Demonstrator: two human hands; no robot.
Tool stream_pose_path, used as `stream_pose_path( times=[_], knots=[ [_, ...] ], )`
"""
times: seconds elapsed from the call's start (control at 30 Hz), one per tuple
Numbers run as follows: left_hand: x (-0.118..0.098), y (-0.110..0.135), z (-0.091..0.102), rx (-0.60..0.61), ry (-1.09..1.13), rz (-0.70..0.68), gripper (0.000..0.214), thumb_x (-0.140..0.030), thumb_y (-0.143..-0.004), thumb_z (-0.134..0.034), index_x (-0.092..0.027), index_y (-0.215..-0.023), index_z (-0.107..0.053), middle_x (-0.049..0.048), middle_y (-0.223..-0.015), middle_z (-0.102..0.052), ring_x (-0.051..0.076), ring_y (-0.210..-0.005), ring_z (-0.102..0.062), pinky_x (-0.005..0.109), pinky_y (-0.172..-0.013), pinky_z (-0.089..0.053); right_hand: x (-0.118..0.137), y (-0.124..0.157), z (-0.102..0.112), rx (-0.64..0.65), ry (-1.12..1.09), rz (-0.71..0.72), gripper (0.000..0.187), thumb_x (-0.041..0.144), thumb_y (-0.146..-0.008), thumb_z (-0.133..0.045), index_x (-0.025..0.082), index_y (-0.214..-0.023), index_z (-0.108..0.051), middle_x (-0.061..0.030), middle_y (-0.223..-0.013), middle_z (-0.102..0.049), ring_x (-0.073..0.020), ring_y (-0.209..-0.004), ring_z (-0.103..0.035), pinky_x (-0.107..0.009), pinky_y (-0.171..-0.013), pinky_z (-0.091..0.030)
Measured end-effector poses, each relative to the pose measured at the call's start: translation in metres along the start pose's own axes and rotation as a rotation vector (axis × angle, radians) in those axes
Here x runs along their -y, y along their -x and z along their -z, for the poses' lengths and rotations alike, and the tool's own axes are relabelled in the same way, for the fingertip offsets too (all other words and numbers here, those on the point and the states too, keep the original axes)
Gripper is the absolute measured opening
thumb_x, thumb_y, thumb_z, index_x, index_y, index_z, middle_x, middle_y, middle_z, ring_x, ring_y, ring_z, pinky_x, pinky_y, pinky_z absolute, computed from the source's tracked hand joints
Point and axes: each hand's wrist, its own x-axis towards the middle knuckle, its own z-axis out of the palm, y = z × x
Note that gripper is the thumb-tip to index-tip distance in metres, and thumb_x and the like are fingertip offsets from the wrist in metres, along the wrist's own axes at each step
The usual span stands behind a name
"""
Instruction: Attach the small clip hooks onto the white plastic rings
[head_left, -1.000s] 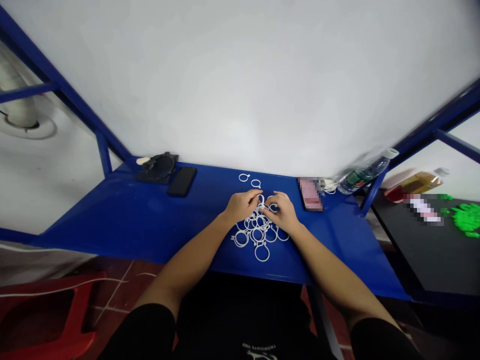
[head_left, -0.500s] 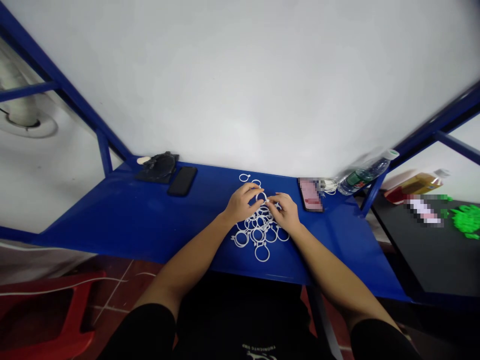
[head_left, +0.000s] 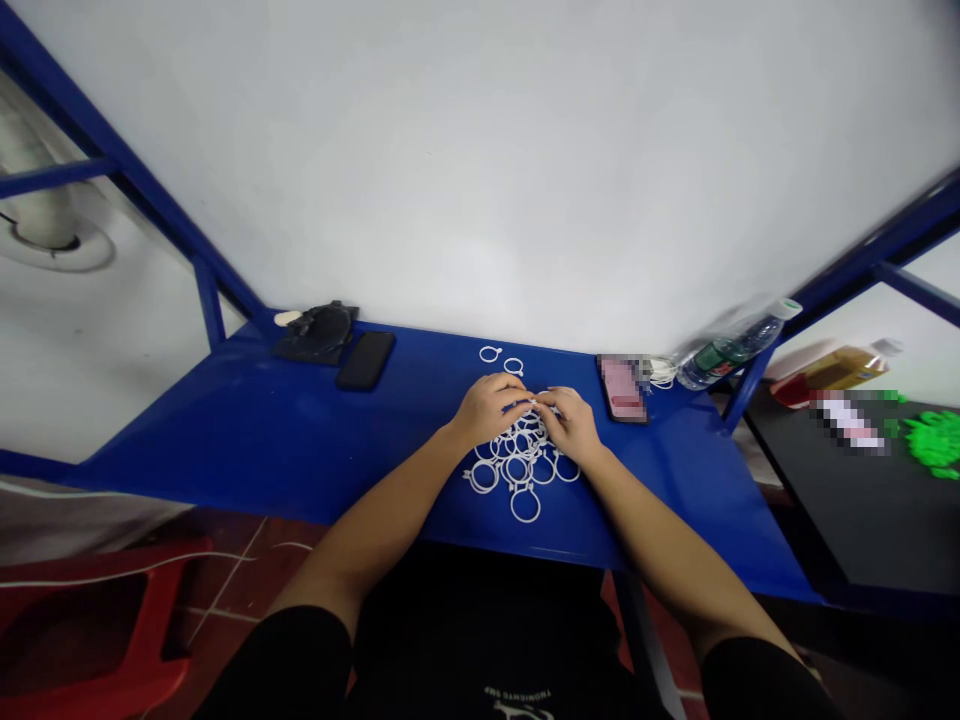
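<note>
A heap of several white plastic rings (head_left: pixel 519 466) lies on the blue table (head_left: pixel 262 430) in front of me. My left hand (head_left: pixel 489 408) and my right hand (head_left: pixel 571 424) meet over the far side of the heap, fingers curled and pinched together on one white ring (head_left: pixel 531 405) between them. Two separate white rings (head_left: pixel 500 359) lie a little farther back, near the wall.
A black phone (head_left: pixel 365 360) and a dark bundle (head_left: pixel 317 331) sit at the back left. A phone with a pink case (head_left: pixel 622 389), a white cable and a lying water bottle (head_left: pixel 731 345) are at the back right. A black table (head_left: pixel 862 490) with green parts (head_left: pixel 936 438) stands to the right.
Both hands stayed over the far side of the ring heap; the fingers shifted slightly and closed together on a ring between them.
</note>
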Motion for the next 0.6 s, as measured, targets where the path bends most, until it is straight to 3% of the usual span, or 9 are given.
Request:
stream_pose_path(
  times=[0.3,0.6],
  knots=[
    [-0.0007,0.0006,0.0009,0.026,0.023,-0.026,0.018,-0.031,-0.101,-0.065,-0.022,-0.097,-0.079,0.0069,-0.101,-0.075,0.019,-0.095,-0.07,0.036,-0.087,-0.054,-0.0026,-0.0009,-0.0014,0.02,-0.018,0.015,0.014,0.034,-0.103,-0.06,0.027,-0.099,-0.071,-0.0034,-0.089,-0.079,-0.0231,-0.082,-0.074,-0.051,-0.099,-0.058],
    [-0.0022,-0.0006,0.0008,0.008,0.066,0.025,0.019,-0.031,-0.102,-0.062,-0.021,-0.096,-0.077,0.0073,-0.099,-0.075,0.019,-0.096,-0.07,0.036,-0.09,-0.056,0.0012,0.0,-0.003,-0.021,-0.001,0.004,0.013,0.033,-0.103,-0.06,0.027,-0.098,-0.071,-0.0037,-0.089,-0.078,-0.0244,-0.088,-0.074,-0.048,-0.095,-0.059]
  ],
)
